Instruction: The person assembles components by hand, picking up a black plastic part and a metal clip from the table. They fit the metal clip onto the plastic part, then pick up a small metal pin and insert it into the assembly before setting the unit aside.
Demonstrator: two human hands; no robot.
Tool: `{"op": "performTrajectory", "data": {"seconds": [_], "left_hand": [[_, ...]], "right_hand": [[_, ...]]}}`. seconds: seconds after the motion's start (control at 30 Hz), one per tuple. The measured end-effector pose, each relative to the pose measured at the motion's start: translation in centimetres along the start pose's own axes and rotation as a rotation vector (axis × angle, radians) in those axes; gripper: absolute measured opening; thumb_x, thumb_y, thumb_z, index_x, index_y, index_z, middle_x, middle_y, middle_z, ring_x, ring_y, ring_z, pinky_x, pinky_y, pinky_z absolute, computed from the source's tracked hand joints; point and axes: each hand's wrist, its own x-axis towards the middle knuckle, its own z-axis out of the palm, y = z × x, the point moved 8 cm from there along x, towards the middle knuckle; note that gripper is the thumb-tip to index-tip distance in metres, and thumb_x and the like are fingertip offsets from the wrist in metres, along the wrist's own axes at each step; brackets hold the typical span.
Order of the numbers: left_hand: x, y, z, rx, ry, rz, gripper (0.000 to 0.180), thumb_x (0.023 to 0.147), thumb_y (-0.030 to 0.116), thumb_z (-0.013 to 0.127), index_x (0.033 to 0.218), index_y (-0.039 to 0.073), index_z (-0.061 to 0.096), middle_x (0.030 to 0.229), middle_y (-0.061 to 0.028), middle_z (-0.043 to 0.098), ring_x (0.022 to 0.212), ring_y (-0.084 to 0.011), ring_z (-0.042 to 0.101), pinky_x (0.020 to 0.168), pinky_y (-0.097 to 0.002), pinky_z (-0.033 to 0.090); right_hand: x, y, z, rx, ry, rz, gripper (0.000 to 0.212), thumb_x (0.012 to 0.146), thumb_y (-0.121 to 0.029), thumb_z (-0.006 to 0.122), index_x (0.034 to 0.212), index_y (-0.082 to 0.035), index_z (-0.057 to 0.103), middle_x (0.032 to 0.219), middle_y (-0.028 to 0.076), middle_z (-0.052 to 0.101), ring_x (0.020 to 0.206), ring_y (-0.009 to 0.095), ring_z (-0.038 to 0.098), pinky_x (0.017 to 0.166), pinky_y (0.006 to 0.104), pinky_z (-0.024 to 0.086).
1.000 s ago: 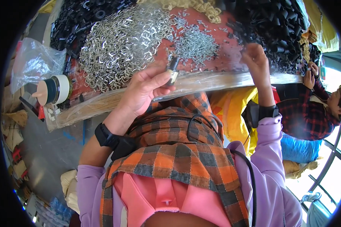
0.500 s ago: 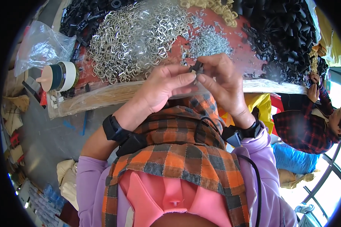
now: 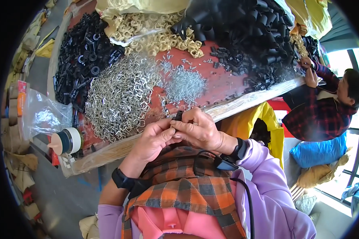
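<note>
My left hand and my right hand meet over the near edge of the table. Pinched between their fingertips is a small black plastic part; its upper end pokes out and the fingers cover the remainder. Both hands have closed fingers. Just beyond them lies a pile of small silvery screws or pins. To its left spreads a large heap of shiny bent metal hooks.
Black ring-shaped parts fill the far left, beige rings the back, black tube pieces the right. A clear bag and a white-rimmed roll sit at the left corner. A yellow sack stands right; a co-worker works beyond.
The view has swung, so the table and heaps now look tilted and more of the far side shows. My fingers have drawn closer together around the black plastic part.
</note>
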Motion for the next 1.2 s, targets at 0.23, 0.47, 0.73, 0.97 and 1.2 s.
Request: {"op": "performTrajectory", "data": {"seconds": [0.23, 0.47, 0.73, 0.97, 1.2], "left_hand": [[0.2, 1.4, -0.5, 0.138, 0.064, 0.006, 0.024, 0.082, 0.015, 0.048, 0.100, -0.001, 0.048, 0.086, -0.0064, 0.055, 0.073, -0.0127, 0.056, 0.065, -0.0234, 0.047], [0.1, 2.2, -2.1, 0.280, 0.146, 0.070, 0.033, 0.079, 0.023, 0.053, 0.100, -0.002, 0.047, 0.082, -0.0092, 0.056, 0.069, -0.0138, 0.057, 0.059, -0.0209, 0.048], [0.2, 2.8, -2.9, 0.242, 0.237, 0.104, 0.031, 0.078, 0.018, 0.054, 0.101, 0.000, 0.044, 0.082, -0.0102, 0.055, 0.067, -0.0142, 0.056, 0.057, -0.0204, 0.047], [-1.3, 2.7, -4.8, 0.067, 0.343, 0.157, 0.025, 0.078, 0.009, 0.050, 0.101, -0.001, 0.044, 0.090, -0.0124, 0.054, 0.073, -0.0154, 0.054, 0.062, -0.0231, 0.045], [-0.4, 3.8, -2.2, 0.025, 0.290, 0.140, 0.028, 0.077, 0.012, 0.055, 0.100, -0.002, 0.048, 0.072, -0.0034, 0.052, 0.057, -0.0071, 0.046, 0.052, -0.0181, 0.038]], "right_hand": [[2.2, 2.7, -3.5, -0.184, 0.023, -0.109, 0.027, 0.061, -0.001, 0.063, 0.088, -0.002, 0.059, 0.072, 0.006, 0.050, 0.063, 0.017, 0.050, 0.052, 0.0266, 0.041], [7.6, 19.7, -11.3, -0.496, 0.308, 0.406, 0.038, 0.063, -0.016, 0.063, 0.097, -0.003, 0.051, 0.086, 0.014, 0.054, 0.078, 0.028, 0.054, 0.066, 0.0321, 0.045], [8.5, 23.5, -8.5, -0.775, 0.208, 0.407, 0.038, 0.065, -0.016, 0.059, 0.098, -0.001, 0.048, 0.085, 0.016, 0.051, 0.087, 0.031, 0.049, 0.071, 0.0381, 0.042], [6.1, 18.0, -11.5, -0.054, 0.342, 0.464, 0.032, 0.083, -0.024, 0.043, 0.100, 0.003, 0.051, 0.085, 0.010, 0.056, 0.075, 0.016, 0.052, 0.069, 0.0263, 0.040], [3.7, 4.6, -2.9, 0.199, -0.345, 0.324, 0.039, 0.086, -0.029, 0.035, 0.100, 0.003, 0.052, 0.082, 0.010, 0.058, 0.072, 0.016, 0.055, 0.066, 0.0257, 0.042]]}}
